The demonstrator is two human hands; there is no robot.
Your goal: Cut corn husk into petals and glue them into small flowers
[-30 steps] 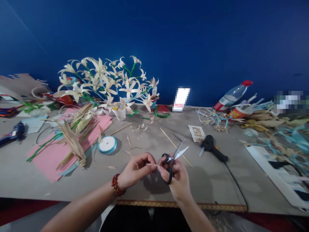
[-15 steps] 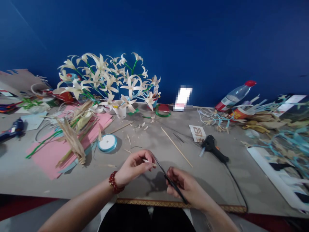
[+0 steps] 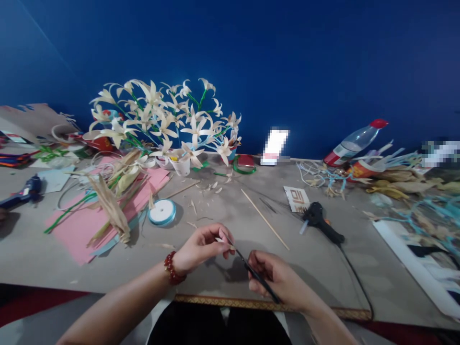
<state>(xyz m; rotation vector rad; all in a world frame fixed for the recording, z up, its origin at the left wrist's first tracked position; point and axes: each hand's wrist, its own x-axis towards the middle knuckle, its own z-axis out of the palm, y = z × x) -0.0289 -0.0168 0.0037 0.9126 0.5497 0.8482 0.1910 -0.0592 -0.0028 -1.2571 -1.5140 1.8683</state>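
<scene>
My left hand, with a red bead bracelet at the wrist, pinches a small pale piece of husk between thumb and fingers. My right hand is closed on a slim black tool that looks like tweezers. Its thin tip reaches up and left to the husk piece at my left fingertips; whether it grips the piece I cannot tell. Both hands hover over the near part of the grey table. Beyond them lies a thin wooden stick.
Pale husk flowers stand in cups at the back. Left are a ribbon spool, pink paper, dried husks and a blue glue gun. Right are a black corded glue gun, a bottle and a white tray.
The tool's tip now lies closer against the husk piece at my left fingertips. My hands have barely moved; the whole view has shifted slightly.
</scene>
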